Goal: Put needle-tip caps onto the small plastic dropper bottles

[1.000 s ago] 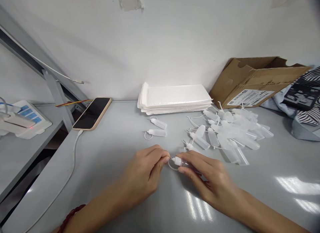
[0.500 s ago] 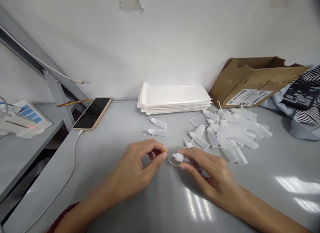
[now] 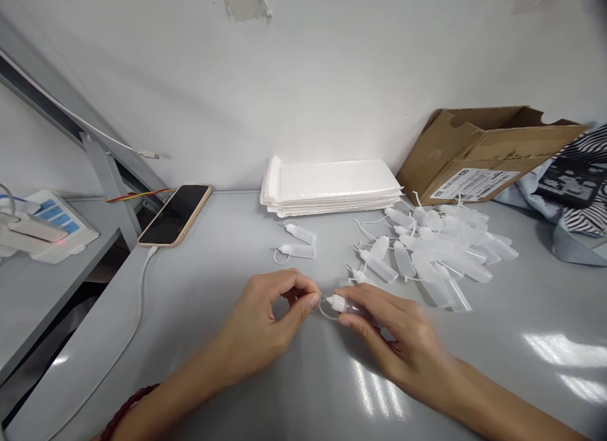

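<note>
Between the thumb and fingers of my right hand (image 3: 398, 343) is a small translucent bottle (image 3: 342, 304) with a white neck and a thin needle tip pointing left. My left hand (image 3: 279, 314) pinches at the needle's end, where the bottle's thin looped strap meets the fingertips; the cap there is mostly hidden. Two similar bottles, an upper one (image 3: 302, 233) and a lower one (image 3: 298, 251), lie beyond my left hand. A pile of several more bottles (image 3: 441, 245) spreads to the right, beyond my right hand.
White padded envelopes (image 3: 332, 182) are stacked against the wall. An open cardboard box (image 3: 493, 150) and striped cloth (image 3: 585, 201) stand at the back right. A phone (image 3: 175, 215) with a white cable (image 3: 141, 289) lies left, near a power strip (image 3: 61, 223).
Both hands have shifted very slightly, with the bottle's needle tip now closer to my left fingertips. My grip on the bottle is the same.
</note>
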The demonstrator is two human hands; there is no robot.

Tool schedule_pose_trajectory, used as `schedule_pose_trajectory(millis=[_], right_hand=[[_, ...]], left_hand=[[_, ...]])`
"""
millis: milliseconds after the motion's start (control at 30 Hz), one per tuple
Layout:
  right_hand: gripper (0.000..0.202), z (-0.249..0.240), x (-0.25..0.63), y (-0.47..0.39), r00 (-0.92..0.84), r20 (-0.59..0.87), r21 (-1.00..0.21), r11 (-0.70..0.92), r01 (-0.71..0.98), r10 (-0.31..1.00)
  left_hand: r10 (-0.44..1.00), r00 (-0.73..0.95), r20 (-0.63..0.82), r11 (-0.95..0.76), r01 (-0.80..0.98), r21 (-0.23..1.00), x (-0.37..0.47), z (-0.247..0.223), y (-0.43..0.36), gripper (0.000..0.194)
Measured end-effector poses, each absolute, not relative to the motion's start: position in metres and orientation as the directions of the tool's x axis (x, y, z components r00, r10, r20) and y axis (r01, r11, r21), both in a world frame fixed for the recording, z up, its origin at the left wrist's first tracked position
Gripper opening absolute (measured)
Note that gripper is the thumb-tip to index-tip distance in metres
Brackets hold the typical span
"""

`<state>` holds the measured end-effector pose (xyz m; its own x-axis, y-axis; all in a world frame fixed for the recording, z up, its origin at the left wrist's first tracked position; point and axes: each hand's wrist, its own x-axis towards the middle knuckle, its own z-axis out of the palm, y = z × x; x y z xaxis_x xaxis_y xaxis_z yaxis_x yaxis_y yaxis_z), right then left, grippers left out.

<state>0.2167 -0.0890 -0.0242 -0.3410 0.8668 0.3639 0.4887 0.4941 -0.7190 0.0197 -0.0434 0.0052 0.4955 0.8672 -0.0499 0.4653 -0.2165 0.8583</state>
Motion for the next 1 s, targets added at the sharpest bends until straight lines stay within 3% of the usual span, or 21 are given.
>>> schedule_pose_trajectory(millis=[367, 600, 733, 833, 1000], right_hand=[[0.022, -0.026, 0.215, -0.088, -0.332, 0.376, -0.725, 0.498, 0.477, 0.865], [0.020, -0.024, 0.217, -0.085, -0.411, 0.296, -0.705, 0.488, 0.514, 0.862], [0.019, -0.022, 0.223, -0.078, -0.328, 0.408, -0.543, 0.516, 0.663, 0.852], [0.015, -0.022, 0.228, -0.073, -0.227, 0.492, -0.386, 0.444, 0.809, 0.840], [0.008, -0.018, 0.233, -0.071, -0.158, 0.509, -0.287, 0.340, 0.895, 0.846]], left_hand=[[0.867, 0.496, -0.049, -0.223, 0.474, 0.852, 0.023, 0.003, -0.046, 0.017], [0.835, 0.536, -0.127, -0.203, 0.514, 0.833, 0.019, 0.005, -0.040, 0.017], [0.882, 0.446, -0.149, -0.159, 0.580, 0.799, 0.011, 0.010, -0.031, 0.018], [0.928, 0.325, -0.180, -0.069, 0.627, 0.776, 0.005, 0.011, -0.022, 0.019], [0.968, 0.163, -0.193, 0.025, 0.700, 0.714, -0.001, 0.006, -0.013, 0.020]])
